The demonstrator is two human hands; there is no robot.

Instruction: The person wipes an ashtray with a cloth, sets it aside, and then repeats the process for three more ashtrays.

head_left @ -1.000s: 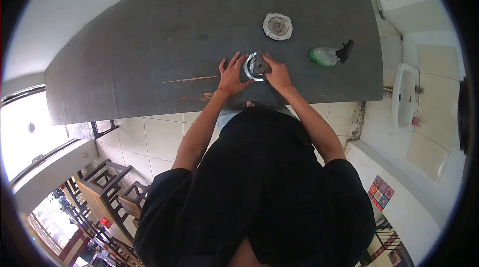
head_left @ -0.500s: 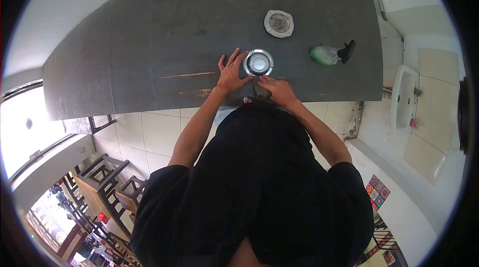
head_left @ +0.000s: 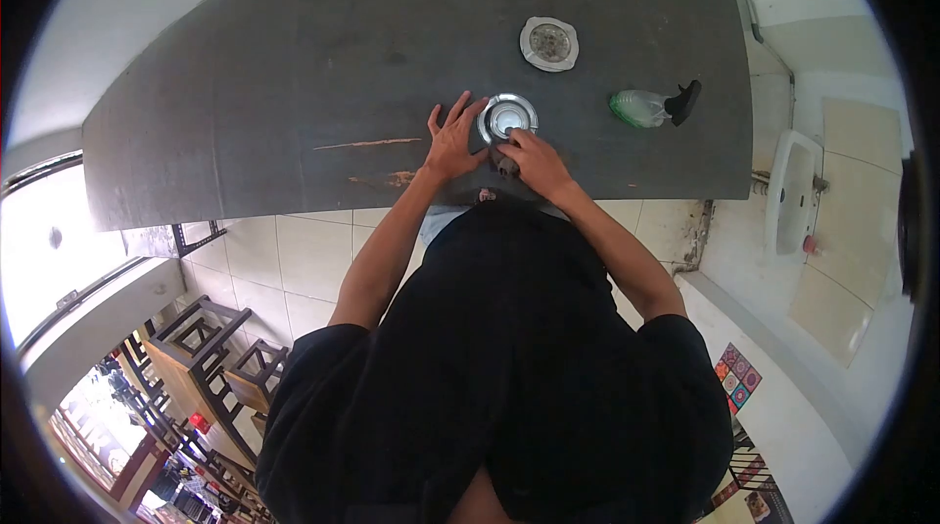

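Observation:
A round shiny metal ashtray (head_left: 508,106) lies on the dark grey table near its front edge. My left hand (head_left: 452,147) is at its left side, fingers spread, with the index fingertip against the rim and the thumb low by the edge. My right hand (head_left: 537,162) is closed on a dark cloth (head_left: 506,167), its fingers pressed together and reaching into the ashtray's near side. Part of the cloth hangs below the fingers; the rest is hidden under the hand.
Farther back sits a second, pale ashtray (head_left: 549,44) with a dirty-looking middle. A clear spray bottle (head_left: 641,109) with green at its base and a black trigger head lies to the right. The table (head_left: 264,83) has scraped patches near its front edge. A white sink (head_left: 791,193) is at the right wall.
My right hand has moved up from the near rim, so its fingers now reach into the ashtray, and the cloth is bunched beneath them. My left hand stays in place.

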